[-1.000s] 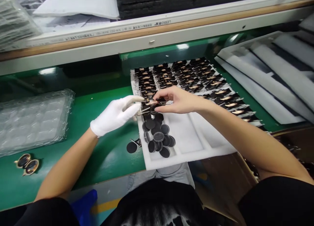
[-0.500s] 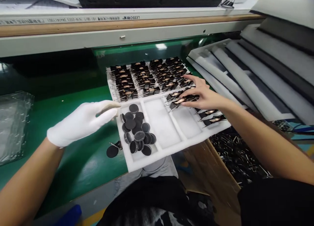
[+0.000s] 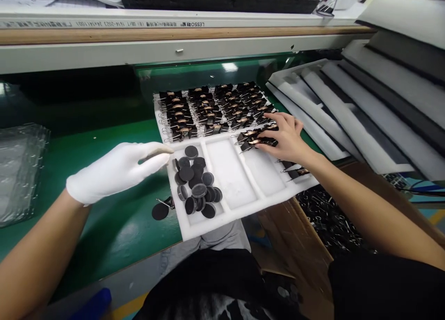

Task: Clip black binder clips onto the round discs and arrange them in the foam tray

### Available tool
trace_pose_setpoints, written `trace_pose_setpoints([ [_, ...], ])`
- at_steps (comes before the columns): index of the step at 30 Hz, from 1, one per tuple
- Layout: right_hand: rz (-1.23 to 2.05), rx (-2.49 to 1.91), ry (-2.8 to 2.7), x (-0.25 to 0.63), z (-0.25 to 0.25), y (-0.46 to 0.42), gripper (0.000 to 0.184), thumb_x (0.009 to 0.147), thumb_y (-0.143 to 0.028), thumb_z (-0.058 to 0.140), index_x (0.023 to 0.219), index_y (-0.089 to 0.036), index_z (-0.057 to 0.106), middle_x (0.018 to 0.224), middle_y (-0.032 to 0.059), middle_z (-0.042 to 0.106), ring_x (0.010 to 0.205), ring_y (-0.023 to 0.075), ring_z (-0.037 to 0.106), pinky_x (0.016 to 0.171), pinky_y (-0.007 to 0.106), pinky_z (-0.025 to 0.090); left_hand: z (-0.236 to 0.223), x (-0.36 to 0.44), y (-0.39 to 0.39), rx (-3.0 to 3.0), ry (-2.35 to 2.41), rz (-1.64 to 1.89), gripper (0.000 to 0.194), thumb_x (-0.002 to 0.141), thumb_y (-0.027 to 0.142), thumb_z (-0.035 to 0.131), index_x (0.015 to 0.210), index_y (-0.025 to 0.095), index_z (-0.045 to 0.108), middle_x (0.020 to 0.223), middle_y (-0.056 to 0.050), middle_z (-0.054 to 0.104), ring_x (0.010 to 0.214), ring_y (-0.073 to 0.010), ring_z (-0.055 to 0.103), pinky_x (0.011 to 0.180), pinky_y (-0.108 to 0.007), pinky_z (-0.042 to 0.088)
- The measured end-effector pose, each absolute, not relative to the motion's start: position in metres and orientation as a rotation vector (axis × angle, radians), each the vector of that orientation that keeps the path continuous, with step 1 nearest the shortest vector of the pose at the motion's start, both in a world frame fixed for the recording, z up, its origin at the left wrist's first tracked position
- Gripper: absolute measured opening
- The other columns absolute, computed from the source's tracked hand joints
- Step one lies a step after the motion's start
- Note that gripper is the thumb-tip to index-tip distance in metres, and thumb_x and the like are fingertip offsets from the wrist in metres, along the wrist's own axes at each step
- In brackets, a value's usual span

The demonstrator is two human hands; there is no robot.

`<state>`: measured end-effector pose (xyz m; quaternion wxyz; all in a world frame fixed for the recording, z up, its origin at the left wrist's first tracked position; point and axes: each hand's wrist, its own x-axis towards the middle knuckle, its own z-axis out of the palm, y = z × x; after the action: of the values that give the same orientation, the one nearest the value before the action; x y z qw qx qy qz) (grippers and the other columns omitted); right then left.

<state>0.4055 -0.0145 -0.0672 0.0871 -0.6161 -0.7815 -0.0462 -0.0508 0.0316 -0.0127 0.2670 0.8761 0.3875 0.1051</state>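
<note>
item: left hand (image 3: 120,171), white-gloved, left of centre; thumb and fingers a little apart, nothing seen between them; fingertips just beside the left rim of the foam tray.

item: right hand (image 3: 287,137), bare, right of centre; thumb and forefinger closed on the near end of a black clip (image 3: 248,144), another finger stretched over the clips behind.

item: black clip, with gold-toned piece and wire handles; located right of centre, at the upper end of the tray's third front compartment from the left.

item: foam tray (image 3: 243,212), white, divided; centre of frame, on a green tabletop (image 3: 132,236).

item: clip rows (image 3: 208,111), black with gold-toned pieces, four columns; upper centre, in the tray's far part.

item: black discs (image 3: 199,190), round, heaped; front left compartment.

item: single disc (image 3: 160,211), black, outside the tray, left of its rim, a small fitting touching it.

item: transparent plastic trays (image 3: 21,171), left edge.

item: foam sheets (image 3: 365,106), grey and white, overlapping; upper right.

item: loose clips (image 3: 330,222), boxed; lower right.
</note>
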Motion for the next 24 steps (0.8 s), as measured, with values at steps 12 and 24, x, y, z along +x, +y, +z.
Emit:
trace_pose_setpoints([
  [12,-0.375,-1.25,-2.663,0.315,-0.029,-0.048,0.02,0.105,-0.035,0.057,0.109,-0.022,0.071,0.135,0.0175,0.07,0.127,0.0379,0.063,0.101,0.056,0.042,-0.009,-0.074,0.037,2.385,1.352,0.159,0.051,0.097,0.063,0.05,0.13,0.031,0.072,0.113,-0.003,0.08,0.093,-0.0276,0.075,0.077,-0.033,0.052],
  [24,-0.159,-0.77,-2.974,0.219,-0.061,-0.006,0.027,0.101,-0.03,0.052,0.116,-0.015,0.07,0.105,0.0164,0.077,0.078,0.032,0.075,0.065,0.044,0.057,-0.086,-0.172,-0.046,2.523,1.847,0.501,0.044,0.103,0.039,0.049,0.138,0.018,0.062,0.14,-0.018,0.067,0.131,-0.0332,0.063,0.11,-0.047,0.046],
])
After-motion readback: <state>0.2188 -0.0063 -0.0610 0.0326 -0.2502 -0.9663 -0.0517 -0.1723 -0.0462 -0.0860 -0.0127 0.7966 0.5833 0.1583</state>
